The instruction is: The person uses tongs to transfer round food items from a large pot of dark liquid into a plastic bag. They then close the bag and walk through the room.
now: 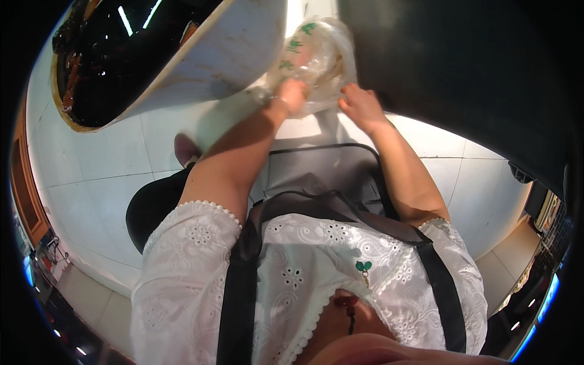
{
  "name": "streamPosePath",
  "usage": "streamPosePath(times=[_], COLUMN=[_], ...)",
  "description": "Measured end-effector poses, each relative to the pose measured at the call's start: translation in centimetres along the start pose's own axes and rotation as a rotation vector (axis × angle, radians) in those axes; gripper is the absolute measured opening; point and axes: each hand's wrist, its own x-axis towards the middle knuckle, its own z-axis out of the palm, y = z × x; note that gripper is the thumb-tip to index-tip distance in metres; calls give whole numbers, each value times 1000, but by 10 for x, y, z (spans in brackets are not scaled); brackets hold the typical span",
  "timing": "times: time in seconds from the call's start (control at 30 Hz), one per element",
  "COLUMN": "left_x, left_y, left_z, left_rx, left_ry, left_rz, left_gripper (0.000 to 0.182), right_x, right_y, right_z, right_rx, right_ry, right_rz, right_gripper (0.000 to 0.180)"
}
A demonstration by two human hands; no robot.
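A clear plastic bag [319, 59] with green printed writing lies in front of me, near the top middle of the view. It holds something pale that I cannot make out. My left hand [294, 95] is closed on the near left part of the bag, slightly blurred, with a thin bracelet at its wrist. At the bag's near right edge is my right hand [362, 106], its fingers curled; whether it pinches the plastic is not plain. Below the hands hangs a dark sheer apron [324, 171] over a white eyelet blouse.
A pale, curved-sided container [196, 59] with a dark, glossy surface inside stands at the upper left. A large dark panel [447, 68] fills the upper right. Light tiles [109, 164] form the floor, and a mauve shoe [185, 148] shows beside my left arm.
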Motion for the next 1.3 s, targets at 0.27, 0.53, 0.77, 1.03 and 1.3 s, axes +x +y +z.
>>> streamPosePath(times=[0.27,0.53,0.77,1.03,1.3], left_x=[34,7,-14,-39,-46], left_y=[-37,-19,6,-29,-42], left_z=[-6,-8,21,86,55], left_rx=[482,201,571,122,-91], left_ry=[-15,-16,-59,210,173], left_rz=[-152,0,104,-43,-62], left_gripper=[30,52,58,24,33], right_x=[-3,-23,-20,-25,-9], right_y=[-17,-42,-33,-25,-31], right_z=[-17,-28,-31,-20,-12], right_rx=[67,270,340,430,533], right_ry=[39,18,-10,-28,27], right_rz=[44,99,152,206,129], right_gripper=[35,37,39,42,42])
